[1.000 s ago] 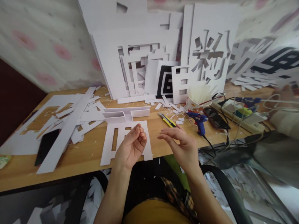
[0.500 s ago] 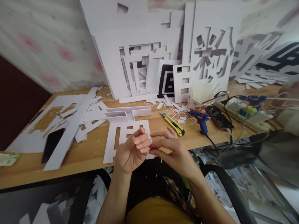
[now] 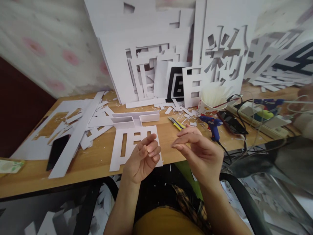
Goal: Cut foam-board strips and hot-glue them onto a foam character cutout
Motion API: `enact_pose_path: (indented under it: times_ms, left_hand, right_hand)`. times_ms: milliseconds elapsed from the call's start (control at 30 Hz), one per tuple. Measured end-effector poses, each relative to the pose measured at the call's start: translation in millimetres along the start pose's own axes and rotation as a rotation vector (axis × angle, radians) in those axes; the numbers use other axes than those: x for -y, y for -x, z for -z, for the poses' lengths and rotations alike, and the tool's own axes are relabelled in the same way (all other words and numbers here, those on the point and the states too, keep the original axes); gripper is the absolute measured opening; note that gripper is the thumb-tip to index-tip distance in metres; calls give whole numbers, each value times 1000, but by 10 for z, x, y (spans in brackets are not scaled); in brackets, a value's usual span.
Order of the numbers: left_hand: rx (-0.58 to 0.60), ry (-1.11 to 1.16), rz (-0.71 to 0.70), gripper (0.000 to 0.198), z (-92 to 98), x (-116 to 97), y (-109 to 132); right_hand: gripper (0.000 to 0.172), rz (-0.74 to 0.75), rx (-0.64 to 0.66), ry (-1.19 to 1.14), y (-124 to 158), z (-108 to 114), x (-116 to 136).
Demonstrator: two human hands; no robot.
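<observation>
My left hand [image 3: 141, 160] is raised palm up over the front edge of the table. Its fingers curl together near the thumb, and the visible palm holds nothing. My right hand [image 3: 201, 150] hangs to the right of it, thumb and forefinger pinched; anything between those tips is too small to make out. Beneath and behind my left hand lies a flat white cut-out board [image 3: 117, 147] with rectangular openings. A white piece with upright strip walls [image 3: 149, 117] sits just beyond it. Partly behind my right hand is a yellow utility knife [image 3: 177, 124].
A blue glue gun [image 3: 212, 125] and a paper cup [image 3: 207, 107] of translucent sticks are on the right, near a power strip [image 3: 276, 129] with cables. White offcuts and a long strip [image 3: 75, 137] cover a dark phone-like slab [image 3: 57, 151] at left. Large cut boards [image 3: 110, 36] lean behind.
My right hand has moved right and up, away from my left hand, and now partly covers the utility knife. My left hand has shifted slightly right.
</observation>
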State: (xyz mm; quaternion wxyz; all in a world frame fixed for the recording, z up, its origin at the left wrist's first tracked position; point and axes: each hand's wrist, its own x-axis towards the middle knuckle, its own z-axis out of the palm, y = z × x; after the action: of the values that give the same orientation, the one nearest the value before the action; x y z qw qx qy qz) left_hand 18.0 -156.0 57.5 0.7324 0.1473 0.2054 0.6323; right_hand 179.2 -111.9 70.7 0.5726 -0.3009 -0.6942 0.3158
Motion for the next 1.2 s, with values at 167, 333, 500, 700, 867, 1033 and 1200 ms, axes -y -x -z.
enact_pose_path:
  times_ms: [167, 333, 500, 700, 867, 1033, 1200]
  left_hand:
    - [-85, -280, -194, 32, -39, 85, -9]
    - [-128, -522, -250, 30, -140, 146, 44]
    - [-140, -808, -310, 10, -205, 107, 104]
    - [-216, -883, -414, 14, -94, 37, 62]
    - [-251, -676, -430, 18, -12, -31, -34]
    - [-207, -584, -413, 29, -27, -167, -179]
    - [-152, -407, -294, 33, -86, -186, -351]
  right_hand:
    - [6, 23, 0, -8, -55, -37, 58]
    - [6, 3, 25, 43, -9, -61, 12]
    - [9, 47, 57, 135, -16, -54, -18]
    - [9, 22, 150, 172, -79, 23, -49]
    - [15, -26, 278, 223, -89, 136, -74]
    - [39, -144, 442, 221, -47, 357, -65]
    - [35, -137, 144, 53, 45, 712, -86]
